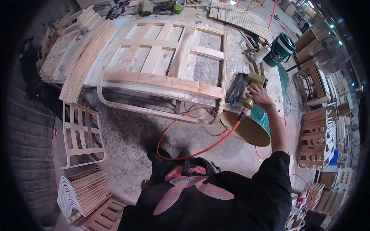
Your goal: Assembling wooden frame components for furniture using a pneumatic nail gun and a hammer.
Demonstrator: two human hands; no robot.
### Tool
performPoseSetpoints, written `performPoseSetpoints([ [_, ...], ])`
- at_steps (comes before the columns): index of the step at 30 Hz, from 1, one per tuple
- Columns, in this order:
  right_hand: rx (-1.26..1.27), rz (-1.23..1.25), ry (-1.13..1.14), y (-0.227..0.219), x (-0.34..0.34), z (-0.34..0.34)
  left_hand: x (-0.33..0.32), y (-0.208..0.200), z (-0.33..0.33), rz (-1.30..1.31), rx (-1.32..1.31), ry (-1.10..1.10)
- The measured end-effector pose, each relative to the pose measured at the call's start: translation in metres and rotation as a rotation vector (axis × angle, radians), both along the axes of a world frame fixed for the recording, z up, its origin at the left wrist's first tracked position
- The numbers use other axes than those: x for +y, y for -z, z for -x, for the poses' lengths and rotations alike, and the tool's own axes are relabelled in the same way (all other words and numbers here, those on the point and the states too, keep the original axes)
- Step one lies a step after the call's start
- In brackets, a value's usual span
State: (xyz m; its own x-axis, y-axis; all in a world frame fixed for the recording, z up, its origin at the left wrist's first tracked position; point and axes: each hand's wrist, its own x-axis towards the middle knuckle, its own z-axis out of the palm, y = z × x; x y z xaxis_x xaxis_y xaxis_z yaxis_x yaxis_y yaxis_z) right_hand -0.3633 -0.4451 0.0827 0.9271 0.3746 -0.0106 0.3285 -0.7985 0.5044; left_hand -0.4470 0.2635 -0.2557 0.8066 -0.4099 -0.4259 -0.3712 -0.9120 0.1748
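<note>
Nearest to me is the black shirt point(250, 192) of the person whose view I monitor. At its left edge, low beside the body, a small part of the left hand point(145, 184) shows; it is too small and dark for me to tell how far its fingers are open or whether they hold anything. On the floor at left I record a stack of curved slatted pieces point(84, 192) and, beyond it, a small slatted frame point(83, 134).

An orange hose point(200, 153) loops in front of the body and rises to the base of the nail gun's handle. A round bin point(246, 131) with a yellowish face stands just beside the workbench point(275, 84).

The right arm is extended. The right hand point(263, 98) has its fingers point(252, 91) curled closely over the handle of the olive nail gun point(256, 79), with no gap I can see. The gun is at the bench's right side, right of a large wooden frame point(179, 57); I cannot tell whether it bears on the surface.

Farther off, I note a white bottle point(262, 54) beside a green jug point(280, 50), a bundle of slats point(88, 57) at left, and a ribbed panel point(241, 17).
</note>
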Motion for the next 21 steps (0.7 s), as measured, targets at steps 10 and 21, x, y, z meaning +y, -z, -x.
performPoseSetpoints([
  [10, -0.074, -0.397, 0.759, 0.029, 0.015, 0.039, 0.003, -0.015, -0.058, 0.319, 0.154, -0.154],
  [21, -0.655, -1.032, 0.916, 0.033, 0.086, -0.016, -0.078, -0.198, -0.309, 0.527, -0.455, -0.407],
])
